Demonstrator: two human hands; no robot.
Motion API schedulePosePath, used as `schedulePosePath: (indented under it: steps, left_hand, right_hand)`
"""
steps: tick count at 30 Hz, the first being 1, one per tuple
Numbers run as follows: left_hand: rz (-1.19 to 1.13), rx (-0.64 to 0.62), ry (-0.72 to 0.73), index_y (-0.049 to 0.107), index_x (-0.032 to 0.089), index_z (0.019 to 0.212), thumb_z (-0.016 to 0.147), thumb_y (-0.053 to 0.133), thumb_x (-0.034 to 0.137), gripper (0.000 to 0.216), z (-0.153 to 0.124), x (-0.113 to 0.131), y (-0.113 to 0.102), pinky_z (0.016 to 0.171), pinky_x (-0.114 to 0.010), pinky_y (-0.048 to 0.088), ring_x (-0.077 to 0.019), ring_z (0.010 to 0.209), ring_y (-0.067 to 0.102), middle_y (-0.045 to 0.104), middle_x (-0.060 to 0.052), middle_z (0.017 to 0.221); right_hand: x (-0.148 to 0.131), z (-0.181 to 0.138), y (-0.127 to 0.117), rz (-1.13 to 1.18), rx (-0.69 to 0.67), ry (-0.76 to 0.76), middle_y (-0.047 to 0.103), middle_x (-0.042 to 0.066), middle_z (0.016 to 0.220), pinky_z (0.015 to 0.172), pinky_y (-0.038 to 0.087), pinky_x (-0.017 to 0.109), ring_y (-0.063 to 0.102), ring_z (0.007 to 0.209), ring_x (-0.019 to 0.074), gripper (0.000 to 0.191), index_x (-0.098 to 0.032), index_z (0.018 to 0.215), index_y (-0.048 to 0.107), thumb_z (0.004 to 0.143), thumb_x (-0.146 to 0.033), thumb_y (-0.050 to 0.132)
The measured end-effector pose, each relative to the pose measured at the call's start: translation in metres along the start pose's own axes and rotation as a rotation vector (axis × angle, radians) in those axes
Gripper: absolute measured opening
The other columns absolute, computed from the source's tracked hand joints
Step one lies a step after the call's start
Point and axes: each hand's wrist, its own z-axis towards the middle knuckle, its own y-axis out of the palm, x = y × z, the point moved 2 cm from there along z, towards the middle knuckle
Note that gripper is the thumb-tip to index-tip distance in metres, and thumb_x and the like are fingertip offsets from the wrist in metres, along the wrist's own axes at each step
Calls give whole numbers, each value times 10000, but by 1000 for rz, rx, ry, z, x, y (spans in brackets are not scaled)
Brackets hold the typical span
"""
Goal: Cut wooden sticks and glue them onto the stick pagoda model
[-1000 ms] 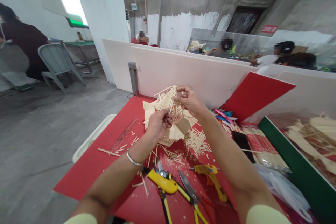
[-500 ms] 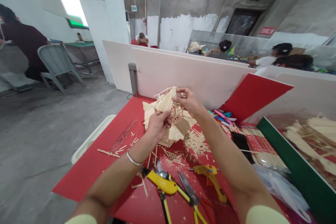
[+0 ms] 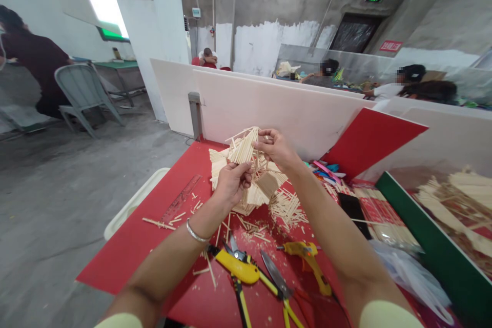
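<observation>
A model built of thin wooden sticks (image 3: pixel 259 192) stands on the red table, with a pointed, slatted roof-like part (image 3: pixel 243 147) at its top. My left hand (image 3: pixel 231 182) is closed at the lower edge of that part, thumb and fingers pinching the stick ends. Higher up on the right, my right hand (image 3: pixel 277 147) pinches the same part near its peak. The exact stick under each fingertip is too small to make out. Loose cut sticks (image 3: pixel 288 208) lie in a heap just right of the model.
Nearer me lie a yellow utility knife (image 3: pixel 236 266), scissors (image 3: pixel 274 271), pruning shears (image 3: pixel 240 256) and a yellow glue gun (image 3: pixel 307 259). A clear ruler (image 3: pixel 180 199) rests on the left. At the right are a black phone (image 3: pixel 351 208), stick packs (image 3: pixel 384 210) and a plastic bag (image 3: pixel 409 274). White panels (image 3: pixel 269 107) stand behind.
</observation>
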Motion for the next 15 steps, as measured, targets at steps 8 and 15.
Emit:
schedulePosePath:
  steps: [8, 15]
  left_hand:
    - [2, 5, -1, 592, 118, 633, 583, 799, 261, 256, -1, 0, 1, 341, -167, 293, -41, 392, 469, 597, 9, 536]
    - [7, -7, 12, 601, 120, 643, 592, 796, 263, 247, 1, -2, 0, 341, -171, 300, -44, 393, 474, 600, 9, 543]
  right_hand:
    - [2, 2, -1, -6, -10, 3, 606, -9, 788, 377, 341, 179, 458, 493, 53, 492, -218, 993, 515, 623, -360, 806]
    - [2, 2, 0, -11, -3, 4, 607, -7, 789, 387, 349, 181, 476, 513, 63, 494, -220, 993, 517, 617, -360, 806]
